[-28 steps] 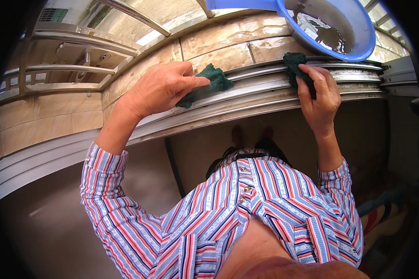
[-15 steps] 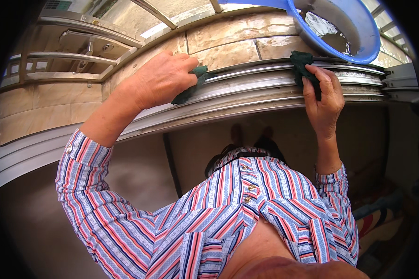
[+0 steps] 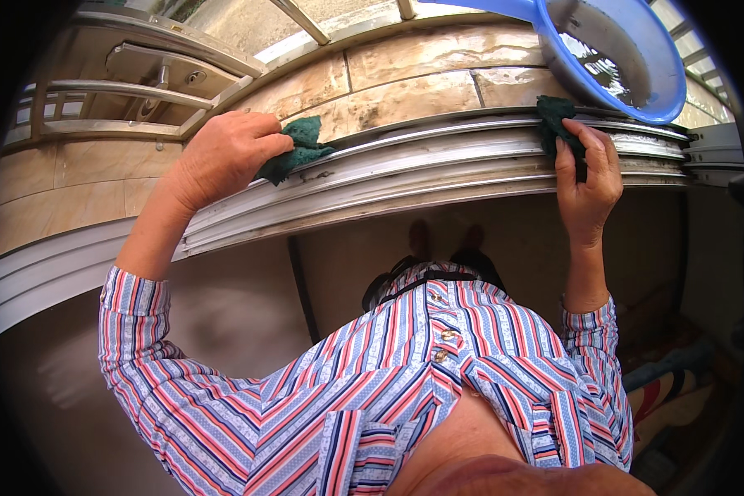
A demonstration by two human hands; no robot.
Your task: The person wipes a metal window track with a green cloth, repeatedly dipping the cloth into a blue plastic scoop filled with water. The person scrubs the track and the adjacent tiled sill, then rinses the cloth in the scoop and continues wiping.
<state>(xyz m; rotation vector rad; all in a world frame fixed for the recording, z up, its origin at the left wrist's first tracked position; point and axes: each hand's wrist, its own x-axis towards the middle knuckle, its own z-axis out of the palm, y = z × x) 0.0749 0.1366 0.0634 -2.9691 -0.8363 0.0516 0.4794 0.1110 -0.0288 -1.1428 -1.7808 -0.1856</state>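
Observation:
A dark green cloth is pinched in my left hand, pressed along the metal sliding-window track. Toward the right end of that track, my right hand holds a second green cloth between thumb and fingers. Its lower part sits against the grooves. The track has several raised rails, with dark dirt in the grooves. Whether the two cloths are separate pieces is not fully certain, but they show apart.
A blue plastic basin with a handle holds murky water on the wet tiled sill, beyond my right hand. Metal bars and a latch plate stand at the far left. A window frame ends the track at right.
My left hand has slid left along the track with its cloth. My right hand and its cloth, with the basin, appear slightly farther right as the view shifts.

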